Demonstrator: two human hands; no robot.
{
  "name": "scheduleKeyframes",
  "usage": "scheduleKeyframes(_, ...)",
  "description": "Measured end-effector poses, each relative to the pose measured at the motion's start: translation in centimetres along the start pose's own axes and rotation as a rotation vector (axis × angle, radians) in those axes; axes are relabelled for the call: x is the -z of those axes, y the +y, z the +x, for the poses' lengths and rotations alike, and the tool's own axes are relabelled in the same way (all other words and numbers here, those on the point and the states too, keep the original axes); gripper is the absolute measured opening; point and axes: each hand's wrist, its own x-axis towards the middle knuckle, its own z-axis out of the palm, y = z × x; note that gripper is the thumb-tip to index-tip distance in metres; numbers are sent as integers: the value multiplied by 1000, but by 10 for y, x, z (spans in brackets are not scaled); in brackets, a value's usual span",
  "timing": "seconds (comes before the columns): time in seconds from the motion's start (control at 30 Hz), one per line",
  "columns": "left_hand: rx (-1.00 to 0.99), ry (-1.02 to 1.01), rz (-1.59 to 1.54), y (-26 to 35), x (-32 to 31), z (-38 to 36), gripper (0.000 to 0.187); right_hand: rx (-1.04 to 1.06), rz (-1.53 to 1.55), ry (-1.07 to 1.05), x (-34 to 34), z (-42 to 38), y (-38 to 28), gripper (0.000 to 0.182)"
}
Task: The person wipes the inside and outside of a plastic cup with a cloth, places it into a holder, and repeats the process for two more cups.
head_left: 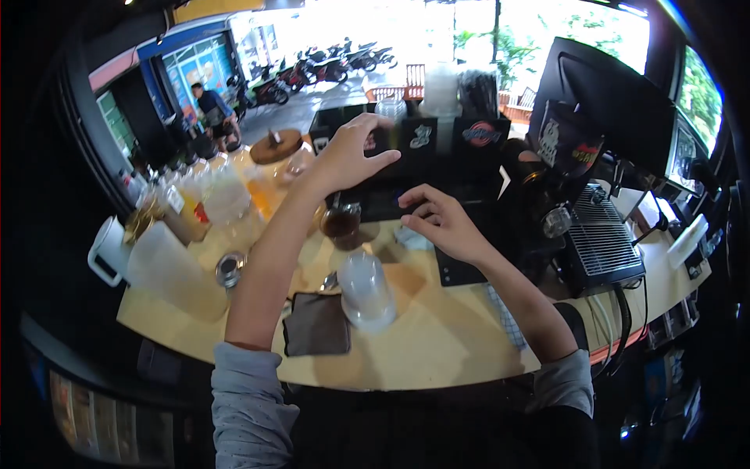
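Note:
My left hand (359, 152) is raised in front of a black organizer box (422, 134), its thumb and fingers apart with nothing between them. Lower and to the right, my right hand (444, 224) hangs over the counter, fingers loosely curled but apart, holding nothing. Between my forearms stands a glass vessel of dark brown liquid (341, 224). Closer to me is a frosted clear plastic cup (366, 291), with a folded grey-brown cloth (316, 327) to its left. A light blue cloth (414, 238) lies just below my right hand.
Clear stacked cups (440, 90) and dark straws (478, 90) top the organizer. Bottles crowd the left side, near a white pitcher (109, 250) and a round wooden lid (276, 146). A coffee machine (601, 242) occupies the right. A person (212, 109) stands beyond the counter.

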Motion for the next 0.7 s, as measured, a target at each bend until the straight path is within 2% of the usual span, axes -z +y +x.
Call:
scheduleKeyframes(0.03,-102,83,6,3,-4,-19,33,-33,-6,-74,-5,-8,10,39)
scheduleKeyframes(0.07,-151,156,82,2,-10,-39,26,-41,1,-99,-12,-19,16,39)
scheduleKeyframes(0.13,54,155,-275,5,-19,-82,23,-66,24,-211,-24,-39,23,56)
scheduleKeyframes(0.17,72,170,-267,6,-26,-106,23,-171,-4,-323,-25,-46,22,78)
scheduleKeyframes(0.2,166,309,-417,7,-37,-132,23,-171,3,-346,-31,-53,23,78)
scheduleKeyframes(0.23,253,448,-565,8,-49,-155,23,-178,-46,-390,-37,-60,27,87)
scheduleKeyframes(0.27,264,461,-553,10,-62,-176,23,-182,-95,-430,-43,-65,30,95)
scheduleKeyframes(0.3,283,538,-508,12,-75,-196,33,-178,-124,-449,-51,-67,33,107)
scheduleKeyframes(0.33,303,615,-459,17,-81,-211,44,-170,-113,-469,-58,-68,40,107)
scheduleKeyframes(0.37,320,621,-442,20,-85,-225,44,-105,-52,-418,-66,-69,48,107)
scheduleKeyframes(0.4,295,545,-297,24,-88,-239,61,-46,10,-365,-73,-72,56,108)
scheduleKeyframes(0.43,266,465,-158,28,-91,-248,78,-102,171,-375,-80,-70,57,114)
scheduleKeyframes(0.47,277,467,-150,31,-94,-254,78,-103,180,-385,-83,-70,57,114)
scheduleKeyframes(0.53,352,294,-72,35,-101,-260,101,-38,182,-374,-87,-68,53,114)
scheduleKeyframes(0.57,408,254,-90,33,-107,-261,111,-70,240,-366,-90,-67,58,109)
scheduleKeyframes(0.6,419,260,-84,34,-113,-263,111,-69,246,-378,-92,-68,59,109)
scheduleKeyframes(0.67,539,166,83,39,-121,-259,118,-139,192,-355,-92,-70,60,97)
scheduleKeyframes(0.7,592,200,94,41,-124,-256,121,-142,191,-359,-92,-72,60,97)
